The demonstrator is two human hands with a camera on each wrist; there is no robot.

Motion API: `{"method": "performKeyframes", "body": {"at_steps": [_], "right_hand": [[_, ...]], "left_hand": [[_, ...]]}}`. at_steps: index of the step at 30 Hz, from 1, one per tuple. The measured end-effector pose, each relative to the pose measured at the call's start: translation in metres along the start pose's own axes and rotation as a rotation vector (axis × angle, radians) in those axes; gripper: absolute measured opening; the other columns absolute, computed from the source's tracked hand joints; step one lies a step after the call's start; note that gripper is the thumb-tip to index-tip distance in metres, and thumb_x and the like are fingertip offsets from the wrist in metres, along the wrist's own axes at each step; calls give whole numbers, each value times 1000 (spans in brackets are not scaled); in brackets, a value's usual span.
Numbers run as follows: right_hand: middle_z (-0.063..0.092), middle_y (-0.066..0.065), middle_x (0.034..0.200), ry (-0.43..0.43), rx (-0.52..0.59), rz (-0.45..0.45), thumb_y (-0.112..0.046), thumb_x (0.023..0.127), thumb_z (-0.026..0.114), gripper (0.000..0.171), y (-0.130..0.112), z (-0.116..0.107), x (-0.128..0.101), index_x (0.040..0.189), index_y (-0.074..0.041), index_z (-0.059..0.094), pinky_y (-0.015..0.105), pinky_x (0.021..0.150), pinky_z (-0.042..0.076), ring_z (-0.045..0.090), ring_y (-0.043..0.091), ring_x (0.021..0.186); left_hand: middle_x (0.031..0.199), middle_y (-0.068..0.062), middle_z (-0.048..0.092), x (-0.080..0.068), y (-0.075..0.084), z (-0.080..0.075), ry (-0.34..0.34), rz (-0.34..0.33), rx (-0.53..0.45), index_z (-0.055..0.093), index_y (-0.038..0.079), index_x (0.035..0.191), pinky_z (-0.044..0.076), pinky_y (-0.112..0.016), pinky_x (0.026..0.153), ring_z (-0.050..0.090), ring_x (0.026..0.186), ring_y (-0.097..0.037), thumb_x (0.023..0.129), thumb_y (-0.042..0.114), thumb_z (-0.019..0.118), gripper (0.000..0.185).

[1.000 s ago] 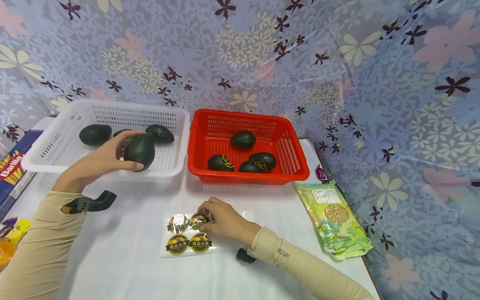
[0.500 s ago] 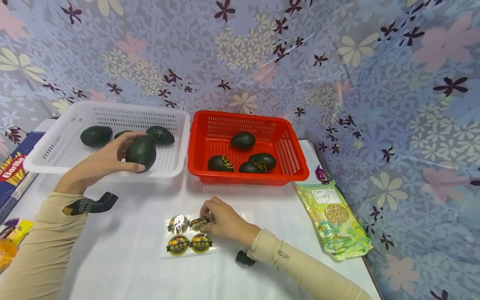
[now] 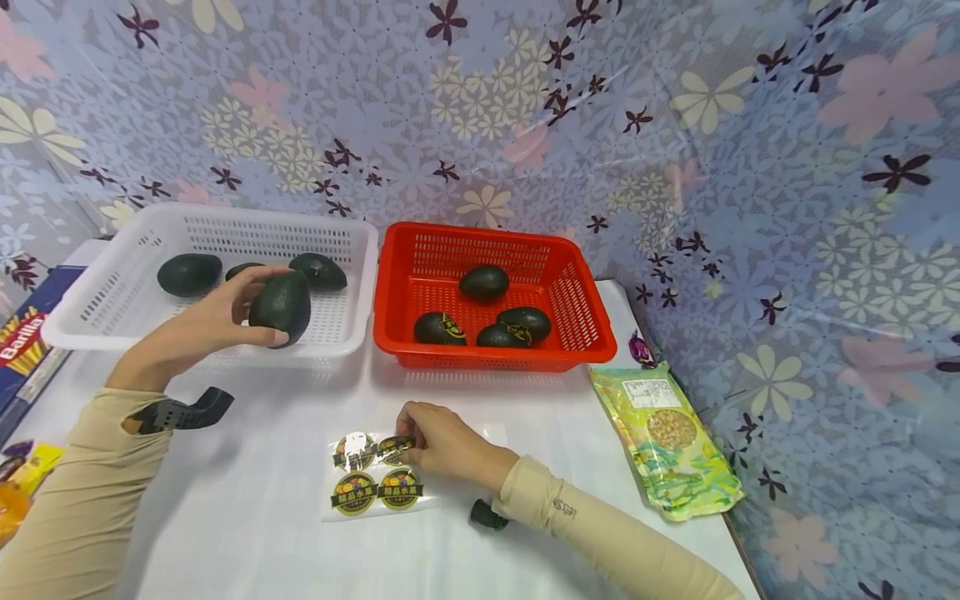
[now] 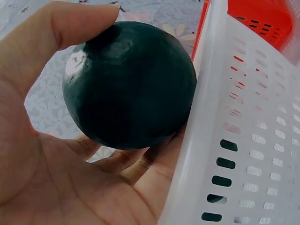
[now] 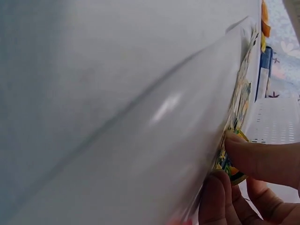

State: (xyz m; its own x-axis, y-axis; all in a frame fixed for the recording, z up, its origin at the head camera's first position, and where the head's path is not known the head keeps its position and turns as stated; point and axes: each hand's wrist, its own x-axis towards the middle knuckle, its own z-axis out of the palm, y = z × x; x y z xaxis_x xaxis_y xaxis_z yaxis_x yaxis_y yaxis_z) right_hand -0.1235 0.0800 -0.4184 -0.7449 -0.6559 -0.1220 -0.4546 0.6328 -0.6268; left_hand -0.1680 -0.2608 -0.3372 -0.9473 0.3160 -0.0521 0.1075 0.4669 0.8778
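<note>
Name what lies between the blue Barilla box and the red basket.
The white basket lies there, with avocados in it; the left hand, holding another avocado, is at its near rim. The head view shows this.

The tan-sleeved left arm (image 3: 108, 479) reaches in over the worktop (image 3: 255, 517) from its near edge, the left hand (image 3: 216, 318) held up toward the far left corner, thumb (image 4: 82, 22) and fingers (image 4: 119, 160) curved in a wide grip; the right arm (image 3: 615, 533) slants in from the near right, the right hand (image 3: 452, 443) low, thumb and fingertips (image 5: 213, 197) pinching
</note>
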Motion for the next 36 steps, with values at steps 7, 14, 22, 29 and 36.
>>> {"method": "performKeyframes", "body": {"at_steps": [7, 14, 22, 29, 36], "right_hand": [[63, -2, 90, -14, -20, 8, -10, 84, 80, 31, 0, 0, 0, 109, -12, 62, 15, 71, 45, 51, 3, 74], [62, -4, 88, -18, -84, 18, -18, 81, 84, 30, 0, -1, 1, 106, -12, 67, 17, 73, 43, 49, 3, 76], [61, -3, 88, -19, -102, 59, -21, 79, 85, 31, 0, -4, 2, 101, -13, 66, 20, 77, 43, 49, 7, 80], [58, -8, 83, -31, -54, 69, -22, 78, 86, 28, 2, 1, 2, 93, -15, 64, 18, 74, 41, 48, 4, 77], [56, -9, 81, -24, -47, 75, -23, 78, 87, 29, 1, 0, 1, 90, -17, 62, 18, 72, 40, 48, 4, 75]], "left_hand": [[129, -2, 47, 0, 1, 1, 1, -5, 5, 28, 30, 154, 43, -15, 87, 48, 114, -4, 88, 16, 77, 84], [131, -4, 46, 0, 2, 1, 1, -7, 10, 27, 29, 155, 41, -15, 88, 47, 115, -5, 88, 16, 77, 85], [130, -3, 47, 0, 4, 0, 8, -8, 7, 27, 28, 155, 42, -14, 88, 48, 114, -4, 87, 14, 77, 85], [131, -4, 46, -2, 0, 3, -4, -20, 2, 26, 29, 155, 43, -15, 87, 48, 114, -4, 88, 16, 77, 85], [134, -6, 46, 0, 2, 3, -8, -18, 8, 25, 30, 155, 43, -17, 88, 48, 116, -5, 88, 18, 77, 85]]}}
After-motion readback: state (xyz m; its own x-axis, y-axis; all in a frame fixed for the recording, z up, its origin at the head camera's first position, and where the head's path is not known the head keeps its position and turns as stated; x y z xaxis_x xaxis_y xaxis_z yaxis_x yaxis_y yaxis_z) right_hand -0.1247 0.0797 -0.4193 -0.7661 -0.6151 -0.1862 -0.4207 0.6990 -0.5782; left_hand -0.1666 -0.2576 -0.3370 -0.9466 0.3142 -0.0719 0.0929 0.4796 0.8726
